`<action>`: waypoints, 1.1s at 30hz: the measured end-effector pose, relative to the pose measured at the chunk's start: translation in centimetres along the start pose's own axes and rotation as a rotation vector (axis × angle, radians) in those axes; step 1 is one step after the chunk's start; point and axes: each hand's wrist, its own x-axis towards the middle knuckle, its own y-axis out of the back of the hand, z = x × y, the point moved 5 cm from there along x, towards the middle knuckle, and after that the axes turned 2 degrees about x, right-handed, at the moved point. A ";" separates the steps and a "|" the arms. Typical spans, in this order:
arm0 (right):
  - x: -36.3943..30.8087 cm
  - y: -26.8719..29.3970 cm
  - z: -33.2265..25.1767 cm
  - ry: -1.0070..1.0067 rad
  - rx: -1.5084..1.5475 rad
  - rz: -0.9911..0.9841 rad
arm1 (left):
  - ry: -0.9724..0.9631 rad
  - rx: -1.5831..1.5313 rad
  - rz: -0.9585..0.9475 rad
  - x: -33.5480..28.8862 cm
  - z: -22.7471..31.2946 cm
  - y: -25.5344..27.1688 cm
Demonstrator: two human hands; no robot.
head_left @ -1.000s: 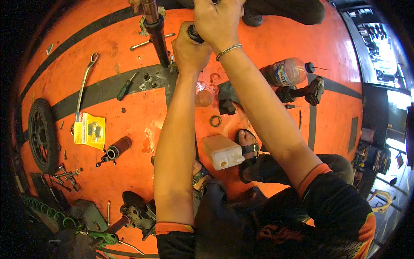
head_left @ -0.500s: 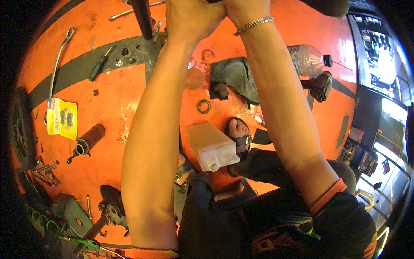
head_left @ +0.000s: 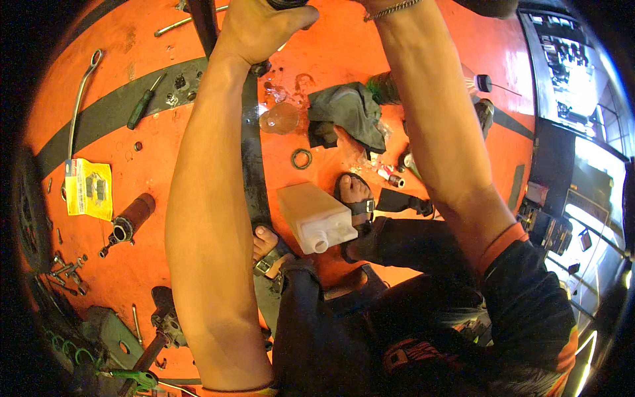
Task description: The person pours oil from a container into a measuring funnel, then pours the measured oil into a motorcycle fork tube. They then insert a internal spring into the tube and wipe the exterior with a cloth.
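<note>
At the top edge, my left hand (head_left: pixel 254 33) is closed round a dark, rounded part (head_left: pixel 289 2), its thumb lying along the near side. Most of that part is cut off by the picture's edge, so its kind cannot be made out. A dark upright tube (head_left: pixel 202 26) stands just left of this hand. My right arm (head_left: pixel 430 99) reaches up to a chain bracelet (head_left: pixel 397 8) at the wrist; the hand beyond is out of the picture. Below and between my arms are a grey cloth (head_left: pixel 350 112), a black ring (head_left: pixel 301 159) and a whitish plastic jug (head_left: pixel 317 215).
Left on the orange floor lie a long ring wrench (head_left: pixel 81 99), a screwdriver (head_left: pixel 143 106), a yellow packet (head_left: pixel 89 192), a rusty cylinder (head_left: pixel 135 215) and several bolts (head_left: pixel 66 271). A clear bottle (head_left: pixel 469 79) and a power tool (head_left: pixel 485 116) are partly behind my right arm.
My hands have moved apart: the left one has shifted left, the right one up beyond the top edge. The view has shifted slightly, uncovering my left foot.
</note>
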 end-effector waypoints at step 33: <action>-1.3 -4.0 -1.5 0.094 -0.596 0.600 | -0.275 0.205 0.663 -2.4 0.7 -0.6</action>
